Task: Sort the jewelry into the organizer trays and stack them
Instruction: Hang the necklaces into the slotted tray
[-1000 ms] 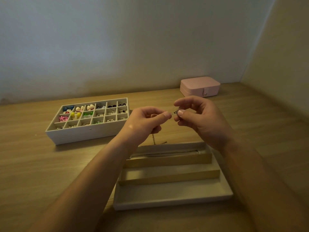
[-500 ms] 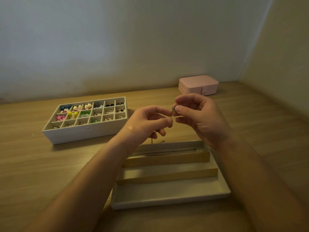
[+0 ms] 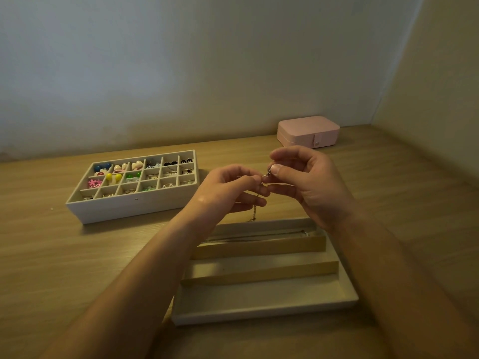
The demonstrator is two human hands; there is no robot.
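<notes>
Below the wrists, nearest the person, the long-slot tray (image 3: 259, 316) sits on the worktop (image 3: 51, 255). Of its three slots, only the far one, just under the hands, shows a piece: a thin necklace (image 3: 259, 235) laid lengthwise. Above that slot the left hand (image 3: 228, 190) and right hand (image 3: 311, 182) meet fingertip to fingertip. Each pinches one end of a fine chain (image 3: 255, 211) between thumb and forefinger, with the other fingers loosely curled. The chain's slack hangs below the left hand, down toward the tray's far rim. They look to be working the clasp, so this piece is not yet put away. Beyond and to the left of the hands, the grid tray (image 3: 129, 206) has most of its compartments stocked with earrings and small coloured pieces, so that part of the sorting seems largely done. Farther back, beyond the right hand, a closed pink case (image 3: 308, 130) stands by the wall. Placing the chain and stacking the two trays both remain to be done.
</notes>
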